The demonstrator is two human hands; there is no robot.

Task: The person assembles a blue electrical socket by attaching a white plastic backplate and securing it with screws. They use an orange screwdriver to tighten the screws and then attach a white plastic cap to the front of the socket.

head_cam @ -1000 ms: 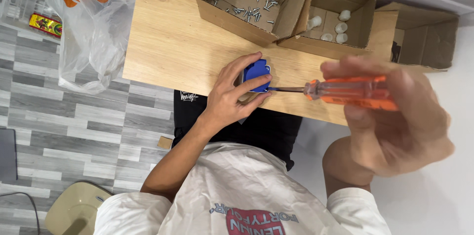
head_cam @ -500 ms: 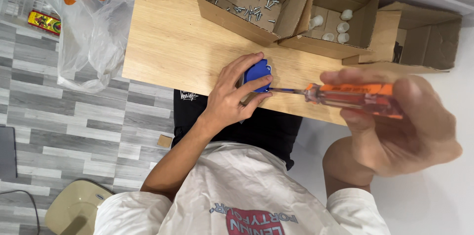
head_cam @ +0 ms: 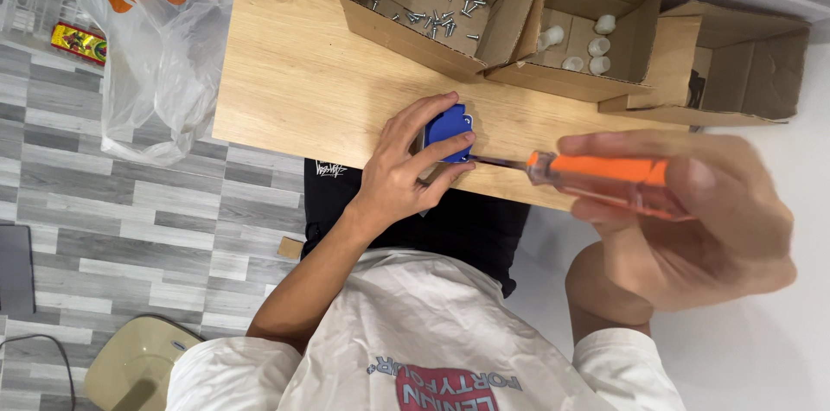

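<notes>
Your right hand [head_cam: 692,221], at 4 o'clock, grips the orange-handled screwdriver [head_cam: 605,179] (blurred), its tip at the blue part [head_cam: 448,133]. Your left hand [head_cam: 402,173] pins that part on the tabletop [head_cam: 303,74] edge. Fastening appears underway. At 12 o'clock: screw box [head_cam: 432,5]; at 1, box of white caps [head_cam: 588,39].

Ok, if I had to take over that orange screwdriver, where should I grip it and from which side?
Probably by the orange screwdriver handle, its thick part, coming from the right of the picture, where the right hand wraps it. The thin shaft points left into the blue part, which the left hand pins on the wooden table.
</notes>
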